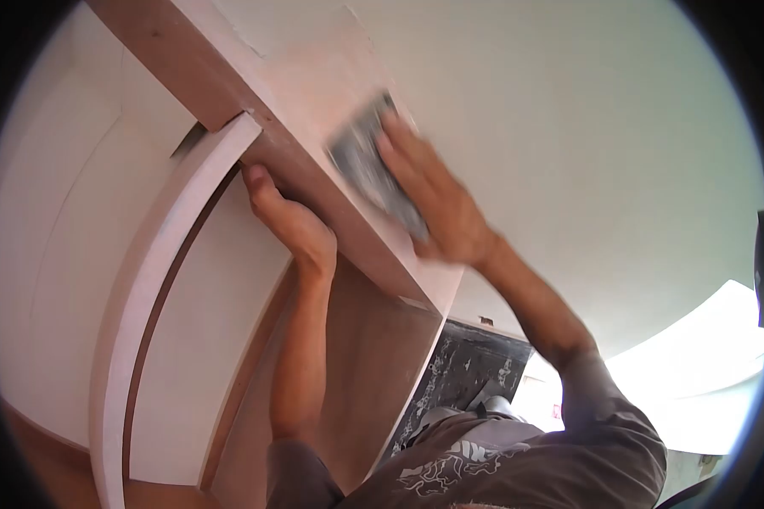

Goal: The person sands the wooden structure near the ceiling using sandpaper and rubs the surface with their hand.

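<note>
My right hand (pixel 437 195) presses a grey, flat rectangular block (pixel 369 161) against the pale pink strip (pixel 318 85) beside the smooth wall; hand and block are smeared by motion. My left hand (pixel 289 222) is raised under the brown wooden beam (pixel 314 187), its thumb up near the end of the pale curved edge piece (pixel 165 229). The left fingers are mostly hidden behind the beam, so what they hold cannot be made out.
A broad pale surface (pixel 586 170) fills the upper right. Brown panelling (pixel 348 356) stands below the beam, with a white panel (pixel 204 339) to its left. A dark, white-spattered surface (pixel 458 365) lies below, and a bright opening (pixel 696 348) is at right.
</note>
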Demonstrator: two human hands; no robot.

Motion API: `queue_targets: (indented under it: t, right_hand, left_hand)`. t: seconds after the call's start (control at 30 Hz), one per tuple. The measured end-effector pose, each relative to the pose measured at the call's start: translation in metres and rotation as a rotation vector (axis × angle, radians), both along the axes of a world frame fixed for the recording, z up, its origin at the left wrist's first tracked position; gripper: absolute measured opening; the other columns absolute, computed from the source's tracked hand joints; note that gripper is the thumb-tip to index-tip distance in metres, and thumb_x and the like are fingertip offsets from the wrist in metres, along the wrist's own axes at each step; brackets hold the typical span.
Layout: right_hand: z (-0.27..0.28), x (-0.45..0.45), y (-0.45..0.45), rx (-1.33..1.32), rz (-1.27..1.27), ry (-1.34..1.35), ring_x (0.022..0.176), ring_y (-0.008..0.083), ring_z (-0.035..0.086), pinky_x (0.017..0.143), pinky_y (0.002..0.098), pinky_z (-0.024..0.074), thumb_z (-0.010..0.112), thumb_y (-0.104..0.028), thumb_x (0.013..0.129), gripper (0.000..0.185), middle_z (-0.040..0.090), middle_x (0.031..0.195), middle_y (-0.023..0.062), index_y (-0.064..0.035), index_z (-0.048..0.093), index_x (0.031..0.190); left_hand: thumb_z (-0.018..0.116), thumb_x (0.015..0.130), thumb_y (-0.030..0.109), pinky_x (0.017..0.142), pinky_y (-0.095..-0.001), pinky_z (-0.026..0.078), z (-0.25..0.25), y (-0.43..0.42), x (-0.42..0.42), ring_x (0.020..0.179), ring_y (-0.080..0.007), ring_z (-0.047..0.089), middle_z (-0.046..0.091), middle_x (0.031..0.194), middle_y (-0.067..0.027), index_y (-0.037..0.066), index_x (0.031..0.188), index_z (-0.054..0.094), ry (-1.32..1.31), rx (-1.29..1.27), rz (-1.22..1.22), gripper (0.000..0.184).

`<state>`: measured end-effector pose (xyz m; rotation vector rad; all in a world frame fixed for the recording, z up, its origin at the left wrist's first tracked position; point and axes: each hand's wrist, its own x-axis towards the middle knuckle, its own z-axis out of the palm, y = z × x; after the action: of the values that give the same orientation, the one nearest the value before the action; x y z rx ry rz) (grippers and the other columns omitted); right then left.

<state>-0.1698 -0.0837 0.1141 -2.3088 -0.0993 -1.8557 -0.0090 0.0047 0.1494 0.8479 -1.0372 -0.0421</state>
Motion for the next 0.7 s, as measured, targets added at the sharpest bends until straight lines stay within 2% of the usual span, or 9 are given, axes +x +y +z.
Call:
queue_targets:
  t: [0.13, 0.2, 0.27, 0.37, 0.4, 0.43, 0.5, 0.57, 0.7]
  right_hand:
    - [0.032, 0.007, -0.007, -0.018, -0.065, -0.011, 0.154, 0.0386, 0.021, 0.122, 0.0495, 0.0245, 0.063, -0.025, 0.082, 0.086, 0.021, 0.166, 0.0241, 0.0010, 0.029, 0.157]
    - [-0.018, 0.001, 0.003, -0.040, -0.014, 0.018, 0.152, 0.0394, 0.025, 0.123, 0.0494, 0.0226, 0.064, -0.038, 0.092, 0.081, 0.024, 0.164, 0.0232, 0.0004, 0.033, 0.155]
    - [-0.084, 0.004, 0.010, -0.033, 0.028, 0.058, 0.152, 0.0394, 0.025, 0.124, 0.0500, 0.0211, 0.047, -0.063, 0.095, 0.090, 0.024, 0.164, 0.0236, 0.0001, 0.031, 0.157]
    - [-0.059, 0.001, -0.006, -0.078, 0.092, 0.048, 0.152, 0.0400, 0.025, 0.124, 0.0505, 0.0205, 0.045, -0.063, 0.096, 0.089, 0.025, 0.164, 0.0239, 0.0004, 0.031, 0.157]
    - [-0.028, -0.001, -0.009, -0.098, 0.025, 0.046, 0.152, 0.0410, 0.025, 0.123, 0.0503, 0.0219, 0.061, -0.038, 0.091, 0.080, 0.024, 0.164, 0.0238, 0.0004, 0.033, 0.156]
    - [0.005, 0.002, -0.013, -0.110, -0.003, 0.004, 0.152, 0.0420, 0.024, 0.124, 0.0499, 0.0221, 0.065, -0.020, 0.082, 0.082, 0.024, 0.164, 0.0237, 0.0004, 0.034, 0.155]
    - [0.043, 0.008, -0.029, -0.093, 0.054, -0.013, 0.151, 0.0426, 0.023, 0.124, 0.0496, 0.0215, 0.065, -0.018, 0.078, 0.085, 0.023, 0.164, 0.0235, 0.0000, 0.034, 0.155]
    - [0.032, 0.005, -0.027, -0.120, 0.037, -0.027, 0.152, 0.0427, 0.023, 0.124, 0.0496, 0.0207, 0.063, -0.023, 0.081, 0.084, 0.023, 0.164, 0.0243, 0.0012, 0.034, 0.155]
    - [-0.081, 0.003, -0.026, -0.066, 0.094, 0.034, 0.153, 0.0427, 0.022, 0.124, 0.0500, 0.0182, 0.056, -0.047, 0.089, 0.088, 0.023, 0.164, 0.0268, 0.0045, 0.031, 0.155]
  left_hand:
    - [0.031, 0.104, 0.035, 0.115, -0.0372, 0.031, 0.005, 0.002, -0.003, 0.138, -0.0282, 0.041, 0.043, 0.150, -0.0188, -0.006, 0.149, 0.036, -0.002, -0.016, -0.034, 0.061]
    - [0.031, 0.104, 0.035, 0.115, -0.0375, 0.031, 0.003, 0.000, -0.001, 0.139, -0.0284, 0.041, 0.042, 0.151, -0.0192, -0.006, 0.150, 0.035, -0.007, -0.022, -0.027, 0.062]
    - [0.031, 0.104, 0.035, 0.116, -0.0376, 0.030, 0.003, -0.005, 0.003, 0.140, -0.0286, 0.040, 0.041, 0.152, -0.0195, -0.006, 0.151, 0.034, -0.011, -0.038, -0.030, 0.063]
    - [0.032, 0.104, 0.036, 0.117, -0.0373, 0.029, -0.003, -0.005, 0.006, 0.141, -0.0288, 0.038, 0.039, 0.154, -0.0200, -0.006, 0.152, 0.032, -0.009, -0.030, -0.004, 0.064]
    - [0.032, 0.104, 0.036, 0.118, -0.0372, 0.028, -0.002, -0.004, 0.005, 0.142, -0.0289, 0.037, 0.038, 0.155, -0.0202, -0.007, 0.152, 0.032, -0.015, -0.021, 0.017, 0.064]
    - [0.032, 0.104, 0.036, 0.118, -0.0371, 0.027, -0.001, -0.004, 0.004, 0.142, -0.0290, 0.037, 0.038, 0.155, -0.0204, -0.007, 0.153, 0.031, -0.020, -0.016, 0.036, 0.065]
    - [0.032, 0.104, 0.035, 0.118, -0.0369, 0.027, 0.000, -0.002, 0.004, 0.142, -0.0287, 0.037, 0.038, 0.155, -0.0203, -0.007, 0.152, 0.031, -0.010, -0.011, 0.006, 0.065]
    - [0.032, 0.104, 0.038, 0.116, -0.0368, 0.030, 0.006, -0.001, 0.003, 0.139, -0.0269, 0.040, 0.041, 0.152, -0.0180, -0.006, 0.149, 0.035, -0.009, -0.027, -0.006, 0.063]
    - [0.032, 0.105, 0.043, 0.112, -0.0370, 0.036, -0.001, -0.006, 0.005, 0.132, -0.0235, 0.046, 0.047, 0.145, -0.0132, -0.003, 0.143, 0.045, 0.010, -0.060, -0.003, 0.060]
